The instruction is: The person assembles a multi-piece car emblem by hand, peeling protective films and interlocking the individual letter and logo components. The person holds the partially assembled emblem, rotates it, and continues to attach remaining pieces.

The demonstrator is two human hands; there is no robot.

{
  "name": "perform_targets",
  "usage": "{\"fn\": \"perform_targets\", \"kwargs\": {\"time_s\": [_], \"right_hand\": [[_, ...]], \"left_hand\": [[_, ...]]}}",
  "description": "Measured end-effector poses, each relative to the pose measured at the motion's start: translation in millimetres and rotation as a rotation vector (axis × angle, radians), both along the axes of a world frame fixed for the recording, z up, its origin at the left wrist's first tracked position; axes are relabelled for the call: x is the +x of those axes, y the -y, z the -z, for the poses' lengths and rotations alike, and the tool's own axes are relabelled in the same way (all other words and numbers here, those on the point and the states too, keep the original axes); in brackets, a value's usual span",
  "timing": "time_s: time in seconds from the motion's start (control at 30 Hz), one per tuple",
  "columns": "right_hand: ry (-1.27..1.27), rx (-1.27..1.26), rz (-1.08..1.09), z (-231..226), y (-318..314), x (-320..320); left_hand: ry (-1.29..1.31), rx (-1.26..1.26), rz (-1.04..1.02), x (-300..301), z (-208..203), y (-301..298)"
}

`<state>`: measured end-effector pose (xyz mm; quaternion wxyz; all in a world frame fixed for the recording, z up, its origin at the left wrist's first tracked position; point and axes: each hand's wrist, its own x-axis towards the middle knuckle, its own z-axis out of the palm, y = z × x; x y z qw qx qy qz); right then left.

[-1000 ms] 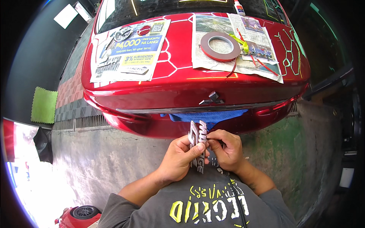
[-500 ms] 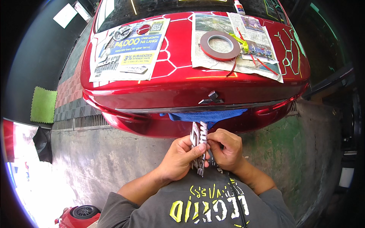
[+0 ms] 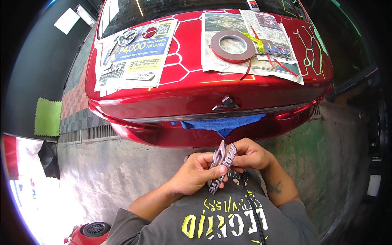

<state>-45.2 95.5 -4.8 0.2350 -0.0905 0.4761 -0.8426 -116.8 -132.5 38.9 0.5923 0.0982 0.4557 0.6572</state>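
Observation:
My left hand (image 3: 194, 174) is closed around two narrow chrome car emblems with raised lettering, its thumb pressed across their middle. Side by side, the left emblem (image 3: 220, 152) and the right emblem (image 3: 230, 155) slant upward in front of my chest. My right hand (image 3: 254, 153) pinches at the upper right edge of the right emblem with bent fingers; whether something thin lies between its fingertips is too small to make out. Just beyond my hands, a blue cloth (image 3: 222, 124) is draped over the bumper of a red car (image 3: 171, 102).
Newspaper (image 3: 210, 67) on the trunk lid carries a tape roll (image 3: 230, 58), red strips (image 3: 285, 67) and a yellow-green item (image 3: 256, 40). Another sheet (image 3: 151, 61) at left holds chrome badges (image 3: 127, 37). A white bottle (image 3: 252, 5) stands by the rear window.
My right hand has shifted right and slightly up, turning at the emblems' edge. The emblems have tilted, tops to the right, and spread apart a little. My left hand still holds them.

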Motion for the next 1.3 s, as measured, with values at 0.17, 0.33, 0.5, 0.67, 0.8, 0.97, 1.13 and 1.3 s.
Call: {"fn": "perform_targets", "kwargs": {"time_s": [0.17, 0.33, 0.5, 0.67, 0.8, 0.97, 1.13, 1.3], "right_hand": [[0.078, -0.238, -0.047, 22.9, 1.4, 4.5], [-0.163, -0.079, 0.296, 19.6, 6.3, 4.4], [-0.085, 0.072, 0.436, -3.5, 19.4, 4.9], [-0.071, 0.046, 0.452, 2.3, 16.1, 3.9], [-0.115, 0.073, 0.514, 4.1, 19.2, 1.5], [-0.057, -0.24, 0.857, -8.6, 7.1, -1.8], [-0.135, -0.128, 0.958, -27.1, -17.3, 19.8], [-0.219, 0.065, 0.977, -28.7, -16.9, 37.1]], "left_hand": [[-0.052, -0.013, -0.016, 1.0, -0.8, -5.7], [-0.051, -0.039, -0.141, -2.7, -1.1, -9.0], [-0.088, -0.038, -0.141, -5.8, 1.3, -11.2], [-0.073, -0.033, -0.105, -9.6, -2.0, -11.5], [-0.092, -0.035, -0.128, -9.8, 1.6, -13.3], [-0.074, -0.084, -0.239, -10.6, 4.9, -8.6], [-0.078, -0.086, -0.238, -10.2, 4.2, -6.6], [-0.045, -0.069, -0.249, -8.4, 2.8, -6.4]]}}
